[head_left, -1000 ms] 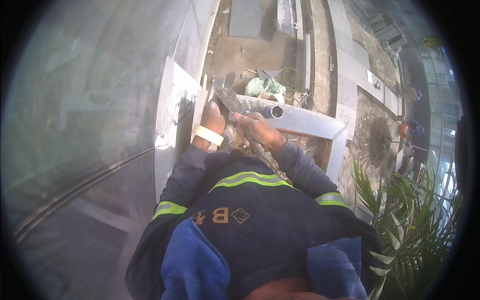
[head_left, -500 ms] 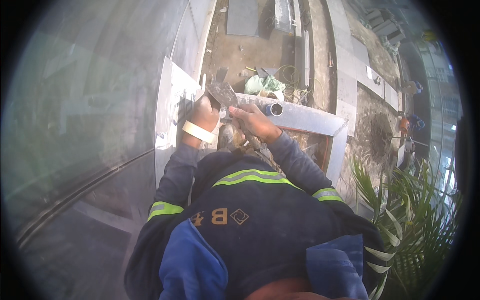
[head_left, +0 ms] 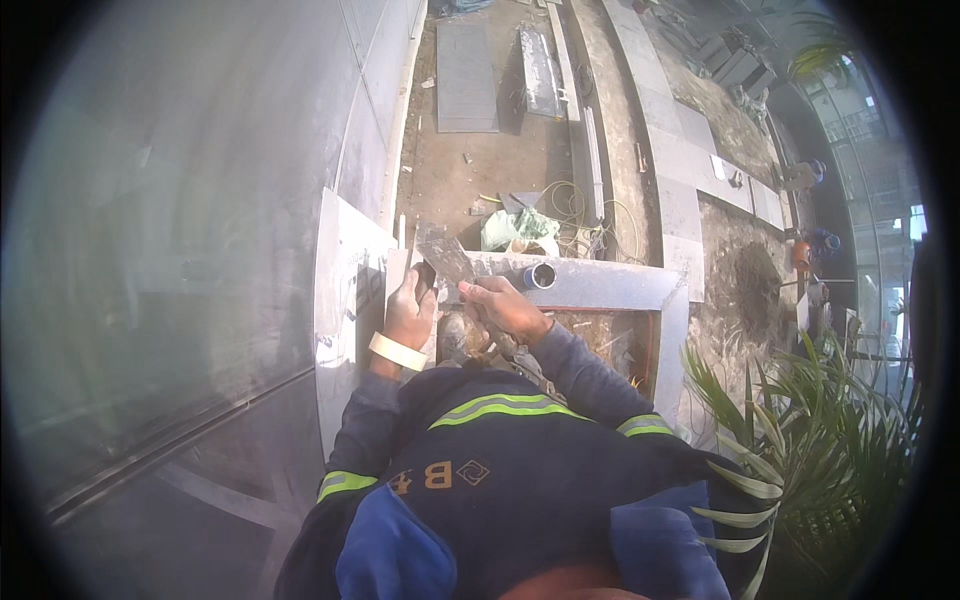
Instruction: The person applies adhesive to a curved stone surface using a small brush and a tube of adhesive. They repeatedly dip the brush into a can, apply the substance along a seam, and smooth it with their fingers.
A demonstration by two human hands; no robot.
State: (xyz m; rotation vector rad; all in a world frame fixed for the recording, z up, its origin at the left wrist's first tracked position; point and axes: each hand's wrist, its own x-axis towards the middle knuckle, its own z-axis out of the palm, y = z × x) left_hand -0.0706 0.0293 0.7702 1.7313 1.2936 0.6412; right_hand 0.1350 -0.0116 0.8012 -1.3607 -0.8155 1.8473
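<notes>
grey wall panels [head_left: 250,150] line the left of a work site, palm fronds [head_left: 800,470] fill the lower right, and a pale green bag [head_left: 520,230] lies beyond a grey slab ledge [head_left: 612,287]. an open-topped blue container [head_left: 532,278] stands on that ledge, just beside the right hand [head_left: 508,308], whose fingers close around a broad-bladed scraper [head_left: 444,255]. from that grip the scraper's long axis slants forward and left, bringing its blade nearer the left hand [head_left: 408,316]. a tape roll [head_left: 398,352] rings the left wrist; those fingers are bent, though i cannot tell what they pinch.
</notes>
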